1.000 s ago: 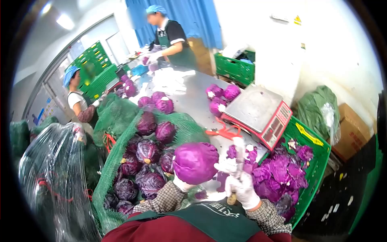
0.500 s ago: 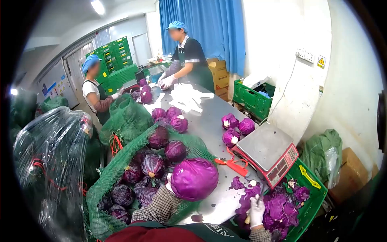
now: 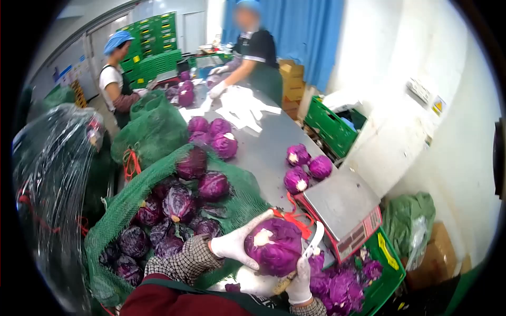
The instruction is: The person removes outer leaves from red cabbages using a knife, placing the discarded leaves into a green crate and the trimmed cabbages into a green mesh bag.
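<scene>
My left hand (image 3: 235, 245), in a white glove, is closed around the left side of a red cabbage (image 3: 274, 253). The pale cut stem of the cabbage faces up. On its right side, my gloved right hand (image 3: 300, 284) grips a knife (image 3: 315, 240); the wooden handle sticks out at the lower left and the bright blade points up and right. Part of the blade is against or very close to the cabbage. Left of my hands, a green mesh bag (image 3: 113, 227) lies open with several dark red cabbages (image 3: 179, 203) inside.
Loose purple leaves (image 3: 342, 287) fill a green crate (image 3: 392, 274) at the lower right. A red scale (image 3: 342, 200) stands above it, near trimmed cabbages (image 3: 297, 180) on the metal table (image 3: 263, 158). Two co-workers (image 3: 118, 79) work at the far end. A plastic-wrapped bundle (image 3: 58, 184) stands left.
My right hand has come up from the loose leaves to the cabbage with the knife. The cabbage has turned, bringing its stem end into view, and moved right and down.
</scene>
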The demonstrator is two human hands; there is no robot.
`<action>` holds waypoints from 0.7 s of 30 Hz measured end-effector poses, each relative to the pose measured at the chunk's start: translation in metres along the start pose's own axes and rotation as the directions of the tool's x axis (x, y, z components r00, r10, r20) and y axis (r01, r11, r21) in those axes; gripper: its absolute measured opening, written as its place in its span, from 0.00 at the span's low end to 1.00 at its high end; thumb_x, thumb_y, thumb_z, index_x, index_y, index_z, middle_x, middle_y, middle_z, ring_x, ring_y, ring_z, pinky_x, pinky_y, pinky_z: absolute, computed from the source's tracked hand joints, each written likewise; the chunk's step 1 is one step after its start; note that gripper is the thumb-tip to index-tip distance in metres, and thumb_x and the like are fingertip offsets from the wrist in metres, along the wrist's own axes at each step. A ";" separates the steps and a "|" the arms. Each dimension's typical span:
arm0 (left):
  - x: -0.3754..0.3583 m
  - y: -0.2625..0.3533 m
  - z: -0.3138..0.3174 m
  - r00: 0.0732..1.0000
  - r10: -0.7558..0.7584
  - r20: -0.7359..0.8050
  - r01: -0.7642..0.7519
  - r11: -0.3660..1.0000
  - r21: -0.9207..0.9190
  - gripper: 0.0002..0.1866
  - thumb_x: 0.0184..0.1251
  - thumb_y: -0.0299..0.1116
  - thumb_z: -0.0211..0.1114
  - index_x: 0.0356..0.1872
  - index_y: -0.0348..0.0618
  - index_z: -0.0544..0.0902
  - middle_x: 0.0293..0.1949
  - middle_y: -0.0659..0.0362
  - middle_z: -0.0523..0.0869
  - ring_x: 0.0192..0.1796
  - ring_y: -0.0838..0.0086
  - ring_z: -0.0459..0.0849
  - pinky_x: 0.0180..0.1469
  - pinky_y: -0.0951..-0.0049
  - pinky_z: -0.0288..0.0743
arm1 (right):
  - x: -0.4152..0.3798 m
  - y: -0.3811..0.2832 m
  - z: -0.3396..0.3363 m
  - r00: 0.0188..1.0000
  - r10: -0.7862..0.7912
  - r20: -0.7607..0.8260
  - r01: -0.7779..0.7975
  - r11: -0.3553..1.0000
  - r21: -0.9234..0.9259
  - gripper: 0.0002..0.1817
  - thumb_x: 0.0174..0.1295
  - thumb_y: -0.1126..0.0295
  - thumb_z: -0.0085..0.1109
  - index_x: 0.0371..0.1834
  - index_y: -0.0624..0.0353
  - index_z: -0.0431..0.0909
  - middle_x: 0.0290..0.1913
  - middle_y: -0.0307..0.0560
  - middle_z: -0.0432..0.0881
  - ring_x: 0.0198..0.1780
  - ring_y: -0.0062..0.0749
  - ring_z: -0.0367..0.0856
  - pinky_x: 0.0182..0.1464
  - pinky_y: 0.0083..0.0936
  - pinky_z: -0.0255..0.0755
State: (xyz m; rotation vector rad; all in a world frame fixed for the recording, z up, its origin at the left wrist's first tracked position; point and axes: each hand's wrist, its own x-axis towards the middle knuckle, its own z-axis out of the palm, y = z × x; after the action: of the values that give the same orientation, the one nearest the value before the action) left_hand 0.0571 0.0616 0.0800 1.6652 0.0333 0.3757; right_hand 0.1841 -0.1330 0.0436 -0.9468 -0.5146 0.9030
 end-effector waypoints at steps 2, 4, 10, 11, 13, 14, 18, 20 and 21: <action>-0.006 -0.023 -0.007 0.998 -0.064 -0.012 0.056 0.938 -0.342 0.67 0.40 0.46 0.84 0.77 0.40 0.45 0.75 0.52 0.58 0.76 0.69 0.57 0.77 0.66 0.50 | 0.005 0.012 -0.011 0.998 0.060 0.009 -0.060 0.998 0.011 0.41 0.68 0.48 0.53 0.76 0.65 0.53 0.63 0.55 0.75 0.59 0.42 0.79 0.64 0.37 0.70; -0.018 -0.061 -0.011 0.973 -0.184 -0.137 0.015 0.648 -0.762 0.59 0.44 0.53 0.80 0.76 0.44 0.55 0.74 0.51 0.60 0.76 0.63 0.59 0.77 0.58 0.52 | 0.004 0.037 -0.035 0.987 0.148 0.055 -0.151 0.988 0.039 0.38 0.71 0.53 0.51 0.75 0.67 0.54 0.56 0.53 0.80 0.38 0.30 0.76 0.43 0.25 0.66; 0.011 -0.021 -0.116 0.872 -0.116 -0.476 -0.319 0.602 -0.732 0.43 0.59 0.56 0.66 0.73 0.50 0.62 0.72 0.50 0.65 0.73 0.56 0.64 0.73 0.46 0.59 | 0.026 0.078 -0.084 0.893 -0.065 0.445 0.443 0.306 -0.843 0.26 0.66 0.69 0.58 0.68 0.62 0.67 0.47 0.51 0.81 0.33 0.28 0.79 0.34 0.26 0.73; 0.023 -0.006 -0.146 0.825 -0.053 -0.562 -0.347 0.739 -0.578 0.44 0.58 0.53 0.69 0.73 0.48 0.61 0.71 0.48 0.66 0.71 0.57 0.66 0.71 0.49 0.63 | 0.031 0.082 -0.092 0.737 -0.157 0.657 0.671 0.057 -0.739 0.26 0.65 0.72 0.59 0.67 0.62 0.69 0.45 0.53 0.81 0.37 0.33 0.79 0.38 0.31 0.73; 0.050 0.043 -0.200 0.735 0.056 -0.676 -0.380 0.860 -0.342 0.50 0.53 0.46 0.76 0.74 0.41 0.58 0.68 0.45 0.69 0.68 0.59 0.72 0.68 0.56 0.69 | 0.022 0.068 -0.074 0.983 0.108 0.151 0.088 0.447 -0.890 0.27 0.64 0.72 0.59 0.67 0.61 0.68 0.40 0.53 0.79 0.39 0.39 0.78 0.42 0.35 0.72; 0.065 0.036 -0.243 0.608 0.072 -0.791 -0.246 0.964 -0.102 0.54 0.49 0.44 0.78 0.73 0.36 0.56 0.66 0.44 0.71 0.67 0.59 0.73 0.68 0.59 0.69 | 0.023 0.069 -0.078 0.976 0.066 0.208 0.178 0.309 -0.934 0.28 0.64 0.72 0.60 0.68 0.63 0.67 0.39 0.54 0.78 0.39 0.43 0.78 0.45 0.37 0.72; 0.116 0.020 -0.319 0.319 0.254 -0.913 0.424 0.823 0.377 0.64 0.37 0.53 0.83 0.72 0.30 0.56 0.65 0.40 0.72 0.67 0.56 0.73 0.70 0.65 0.65 | 0.031 0.099 -0.104 0.966 0.090 0.244 0.233 0.113 -0.966 0.33 0.63 0.67 0.63 0.69 0.68 0.63 0.41 0.57 0.79 0.41 0.44 0.79 0.48 0.36 0.72; 0.130 -0.004 -0.351 0.250 0.163 -0.954 0.662 0.691 0.291 0.66 0.37 0.58 0.81 0.74 0.33 0.53 0.69 0.38 0.65 0.71 0.53 0.67 0.72 0.63 0.62 | 0.035 0.105 -0.100 0.986 0.017 0.165 0.162 0.125 -0.979 0.27 0.65 0.66 0.60 0.65 0.63 0.67 0.38 0.55 0.81 0.38 0.46 0.81 0.43 0.35 0.74; 0.137 -0.010 -0.354 0.208 0.096 -0.973 0.744 0.630 0.221 0.66 0.37 0.60 0.80 0.75 0.35 0.52 0.70 0.37 0.62 0.72 0.52 0.66 0.73 0.63 0.60 | 0.034 0.101 -0.093 0.995 0.086 0.048 0.035 0.147 -0.989 0.24 0.66 0.66 0.59 0.63 0.62 0.69 0.37 0.54 0.82 0.37 0.46 0.82 0.41 0.35 0.74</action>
State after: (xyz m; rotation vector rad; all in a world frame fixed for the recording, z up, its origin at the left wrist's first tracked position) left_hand 0.0952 0.4365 0.1301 1.7782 1.7338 1.0611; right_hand 0.2269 -0.1200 -0.0906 -2.1830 -1.2853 0.5170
